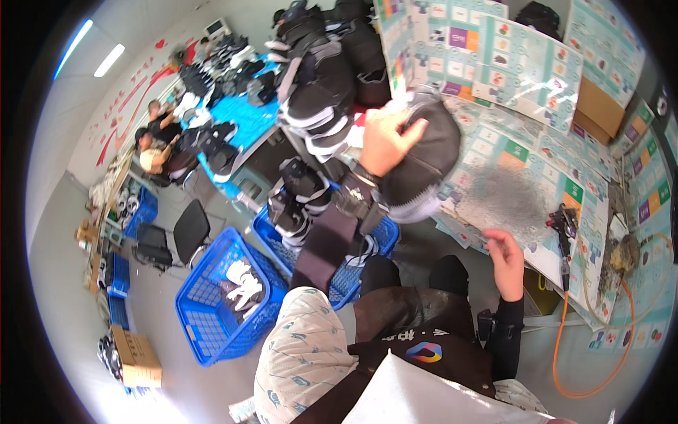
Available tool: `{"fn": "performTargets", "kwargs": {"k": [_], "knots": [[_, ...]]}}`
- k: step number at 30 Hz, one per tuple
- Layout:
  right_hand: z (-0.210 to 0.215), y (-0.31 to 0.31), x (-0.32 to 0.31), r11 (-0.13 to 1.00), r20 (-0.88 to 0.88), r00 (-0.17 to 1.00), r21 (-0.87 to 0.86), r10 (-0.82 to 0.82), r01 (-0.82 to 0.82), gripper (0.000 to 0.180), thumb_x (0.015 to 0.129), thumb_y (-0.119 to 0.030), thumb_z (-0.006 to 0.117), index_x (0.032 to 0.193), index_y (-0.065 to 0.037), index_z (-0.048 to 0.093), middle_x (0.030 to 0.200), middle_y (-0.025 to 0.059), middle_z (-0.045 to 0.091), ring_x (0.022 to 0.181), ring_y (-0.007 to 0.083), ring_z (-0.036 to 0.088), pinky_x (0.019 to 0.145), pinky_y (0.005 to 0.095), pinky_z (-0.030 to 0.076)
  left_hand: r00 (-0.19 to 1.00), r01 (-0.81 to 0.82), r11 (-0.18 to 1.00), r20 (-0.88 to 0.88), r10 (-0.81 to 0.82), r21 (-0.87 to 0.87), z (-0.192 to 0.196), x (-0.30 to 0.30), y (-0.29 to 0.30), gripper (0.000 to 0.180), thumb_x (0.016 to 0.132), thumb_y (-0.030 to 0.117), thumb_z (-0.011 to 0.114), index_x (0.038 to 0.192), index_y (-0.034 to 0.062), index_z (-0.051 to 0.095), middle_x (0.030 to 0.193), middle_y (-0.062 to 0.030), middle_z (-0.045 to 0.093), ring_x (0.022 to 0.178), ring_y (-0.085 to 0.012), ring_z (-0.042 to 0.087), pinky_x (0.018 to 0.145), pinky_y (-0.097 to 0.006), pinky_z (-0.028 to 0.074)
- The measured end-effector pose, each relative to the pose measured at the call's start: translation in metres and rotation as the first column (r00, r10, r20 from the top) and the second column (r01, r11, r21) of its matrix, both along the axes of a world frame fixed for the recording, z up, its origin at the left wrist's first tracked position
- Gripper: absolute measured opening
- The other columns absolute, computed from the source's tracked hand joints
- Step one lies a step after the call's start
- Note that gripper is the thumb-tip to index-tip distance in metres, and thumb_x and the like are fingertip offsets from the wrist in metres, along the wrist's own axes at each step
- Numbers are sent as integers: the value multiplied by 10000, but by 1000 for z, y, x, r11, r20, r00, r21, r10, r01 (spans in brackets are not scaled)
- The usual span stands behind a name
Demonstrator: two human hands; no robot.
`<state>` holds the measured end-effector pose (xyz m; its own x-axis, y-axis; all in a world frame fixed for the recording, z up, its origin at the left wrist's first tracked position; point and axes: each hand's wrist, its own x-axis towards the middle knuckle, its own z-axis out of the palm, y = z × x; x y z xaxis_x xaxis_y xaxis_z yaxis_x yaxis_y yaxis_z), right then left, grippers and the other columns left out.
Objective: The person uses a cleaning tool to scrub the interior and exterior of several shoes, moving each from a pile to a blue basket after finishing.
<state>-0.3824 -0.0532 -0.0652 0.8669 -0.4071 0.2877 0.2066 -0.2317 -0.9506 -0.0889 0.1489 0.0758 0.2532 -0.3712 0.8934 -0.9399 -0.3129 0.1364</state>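
My left hand [385, 141] is raised at the near left of the worktable, closed on a black cap [427, 152] with a pale edge. The thumb lies across the cap's dark side, and the other fingers are partly hidden and a little blurred. Just left of it rises a tall stack of black caps [321, 92] with light grey edges. Lower and to the right, my right hand [505, 265] hovers by the table's front edge with its fingers loosely bent and apart, holding nothing. Dark dust covers the printed sheets on the worktable [459, 173].
A dark hand tool [563, 230] on an orange hose [558, 353] lies at the table's right. Printed panels [530, 63] stand along its back. Left of my legs are a blue basket [191, 332] with white pieces and another blue basket [265, 230] under caps. Two people sit far left.
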Motion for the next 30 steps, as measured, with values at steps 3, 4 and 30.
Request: {"fn": "performTargets", "kwargs": {"k": [3, 4, 30], "knots": [[18, 27, 42, 984, 178, 968, 48, -175, 170, 391, 943, 35, 646, 1331, 6, 615, 1303, 115, 658, 1199, 242, 637, 1022, 367, 517, 909, 178, 982, -371, -191, -69, -8, -75, 19, 275, 899, 245, 809, 824, 7, 693, 664, -107, 556, 613, -205, 525, 582, -369, 415], [27, 39, 56, 924, 333, 874, -21, -354, 382, 453, 943, 30, 653, 1390, 13, 580, 1320, 111, 651, 1223, 242, 626, 1041, 372, 512, 916, 172, 984, -358, -179, -52, -15, -92, 25, 279, 909, 238, 802, 840, -9, 693, 676, -111, 554, 623, -195, 514, 581, -362, 422], [63, 81, 38, 961, 145, 986, 252, 79, -114, 385, 1094, -305, 598, 866, 4, 623, 747, -26, 559, 706, 61, 505, 642, 267, 428, 399, -180, 632, -643, -654, -754, -108, -152, 41, 403, 1056, 267, 577, 1307, -46, 621, 1339, -177, 637, 1180, -267, 660, 1001, -403, 561]]}}
